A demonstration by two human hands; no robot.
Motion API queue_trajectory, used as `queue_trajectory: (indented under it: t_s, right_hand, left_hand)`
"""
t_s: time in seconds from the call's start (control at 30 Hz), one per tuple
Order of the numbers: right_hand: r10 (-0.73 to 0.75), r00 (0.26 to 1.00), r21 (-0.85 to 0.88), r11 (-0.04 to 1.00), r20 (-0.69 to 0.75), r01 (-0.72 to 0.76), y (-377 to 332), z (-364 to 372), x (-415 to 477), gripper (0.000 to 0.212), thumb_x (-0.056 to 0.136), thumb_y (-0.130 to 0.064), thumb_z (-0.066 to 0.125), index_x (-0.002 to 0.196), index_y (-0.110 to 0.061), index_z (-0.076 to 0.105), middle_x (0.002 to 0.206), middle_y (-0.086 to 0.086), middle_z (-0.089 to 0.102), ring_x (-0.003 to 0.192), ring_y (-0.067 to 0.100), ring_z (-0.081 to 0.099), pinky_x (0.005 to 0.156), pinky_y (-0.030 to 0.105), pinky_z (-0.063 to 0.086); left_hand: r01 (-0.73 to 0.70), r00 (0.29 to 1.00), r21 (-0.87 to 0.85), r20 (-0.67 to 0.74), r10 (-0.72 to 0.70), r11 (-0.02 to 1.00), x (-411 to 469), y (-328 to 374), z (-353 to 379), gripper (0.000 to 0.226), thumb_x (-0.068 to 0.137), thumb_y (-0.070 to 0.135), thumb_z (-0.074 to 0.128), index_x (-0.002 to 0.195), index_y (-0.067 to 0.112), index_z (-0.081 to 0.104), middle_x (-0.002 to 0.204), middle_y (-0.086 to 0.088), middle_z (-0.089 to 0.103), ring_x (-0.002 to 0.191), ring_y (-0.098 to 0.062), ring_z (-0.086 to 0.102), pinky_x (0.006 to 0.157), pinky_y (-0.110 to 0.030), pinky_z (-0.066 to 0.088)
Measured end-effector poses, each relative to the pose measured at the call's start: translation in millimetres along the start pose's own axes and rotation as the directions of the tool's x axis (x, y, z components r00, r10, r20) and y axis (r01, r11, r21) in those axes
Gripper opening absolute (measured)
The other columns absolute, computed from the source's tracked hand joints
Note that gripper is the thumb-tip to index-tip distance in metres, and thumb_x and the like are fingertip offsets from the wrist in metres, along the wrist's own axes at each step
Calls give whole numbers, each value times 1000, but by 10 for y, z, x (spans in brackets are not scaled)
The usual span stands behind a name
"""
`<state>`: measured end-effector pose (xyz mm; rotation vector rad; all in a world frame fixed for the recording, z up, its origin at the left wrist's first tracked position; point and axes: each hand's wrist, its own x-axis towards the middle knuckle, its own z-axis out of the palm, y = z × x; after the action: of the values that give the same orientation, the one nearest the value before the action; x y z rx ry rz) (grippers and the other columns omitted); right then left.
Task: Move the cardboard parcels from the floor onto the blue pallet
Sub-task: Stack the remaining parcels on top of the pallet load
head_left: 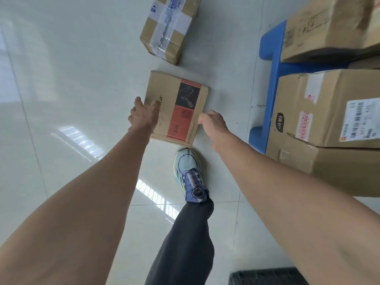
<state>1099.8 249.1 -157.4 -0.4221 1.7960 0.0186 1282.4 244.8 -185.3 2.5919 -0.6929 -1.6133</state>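
Observation:
A flat cardboard parcel (176, 108) with a red and black label lies on the pale tiled floor just ahead of my shoe. My left hand (144, 115) straddles its left edge with the thumb on top and the fingers spread. At the parcel's near right corner is my right hand (212, 125), fingers curled downward, thumb touching the edge. Neither hand has closed around it. A second parcel (170, 27), wrapped in clear and white tape, rests on the floor farther ahead. The blue pallet (271, 64) stands at the right and bears several large cardboard boxes (320, 108).
My right foot in a pale blue and purple shoe (190, 173) is planted right behind the flat parcel. A dark ribbed crate or mat (267, 276) shows at the bottom right edge. Glossy floor tiles stretch away to the left.

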Motion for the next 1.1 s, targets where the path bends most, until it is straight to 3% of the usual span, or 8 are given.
queue_trajectory:
  t_s: [0.17, 0.27, 0.33, 0.5, 0.57, 0.67, 0.9, 1.1]
  right_hand:
    - [23, 997, 52, 998, 73, -27, -3, 90, 107, 34, 87, -12, 58, 120, -9, 59, 107, 6, 62, 94, 21, 58, 76, 33, 45]
    - [27, 996, 90, 995, 82, -34, -37, 106, -2, 52, 81, -14, 59, 132, -8, 57, 125, 11, 64, 116, 30, 59, 101, 43, 48]
    - [2, 997, 96, 995, 81, -10, -91, 44, -171, 67, 77, -16, 58, 143, -8, 52, 133, 11, 61, 120, 28, 58, 98, 39, 46]
    - [-136, 989, 101, 986, 59, 130, -323, -280, -877, 56, 78, -13, 57, 135, -15, 57, 114, 5, 68, 100, 21, 63, 73, 30, 44]
    - [-184, 981, 89, 980, 61, 178, -414, -420, -1181, 64, 75, -18, 56, 138, -15, 54, 121, 9, 66, 108, 28, 63, 80, 37, 48]
    - [-266, 963, 86, 962, 49, 261, -548, -666, -1630, 48, 78, -16, 57, 126, -11, 58, 115, 16, 65, 107, 37, 63, 86, 45, 52]
    - [-393, 920, 101, 915, 14, 389, -659, -1361, -2457, 75, 67, -36, 51, 139, -14, 51, 127, 5, 53, 107, 28, 55, 90, 45, 47]
    - [-454, 890, 116, 882, -52, 457, -361, -2219, -2807, 70, 87, -27, 61, 154, -22, 41, 146, 5, 44, 130, 23, 47, 102, 40, 37]
  left_hand:
    - [11, 997, -99, 73, -4, 995, 200, -54, 64, 60, 89, 49, 45, 140, 19, 46, 131, -11, 59, 119, -34, 55, 98, -49, 48]
    - [-33, 996, -147, 79, 45, 989, 137, -67, 17, 48, 87, 49, 46, 126, 21, 53, 107, -4, 64, 92, -22, 58, 72, -36, 44]
    - [-50, 996, -199, 68, 65, 979, 21, -66, -81, 45, 87, 52, 48, 123, 25, 55, 98, 5, 64, 87, -15, 57, 66, -32, 41]
    - [-81, 994, -344, 40, 100, 935, -565, -15, -491, 42, 86, 58, 52, 118, 32, 61, 103, 9, 70, 94, -15, 62, 75, -34, 44]
    - [-87, 994, -421, 24, 107, 903, -864, 43, -651, 38, 85, 57, 53, 114, 33, 62, 111, 4, 71, 102, -22, 64, 88, -41, 48]
    - [-101, 992, -525, 9, 125, 845, -1355, 189, -819, 38, 85, 56, 54, 113, 32, 61, 116, 3, 66, 108, -22, 62, 87, -43, 46]
    - [-169, 977, -638, -10, 212, 751, -2440, 575, -855, 27, 88, 55, 53, 108, 40, 62, 114, 5, 61, 102, -20, 62, 85, -38, 47]
    - [-269, 940, -623, -2, 342, 735, -3230, 824, -467, 28, 86, 63, 54, 109, 50, 61, 114, 15, 63, 108, -18, 61, 83, -43, 46]
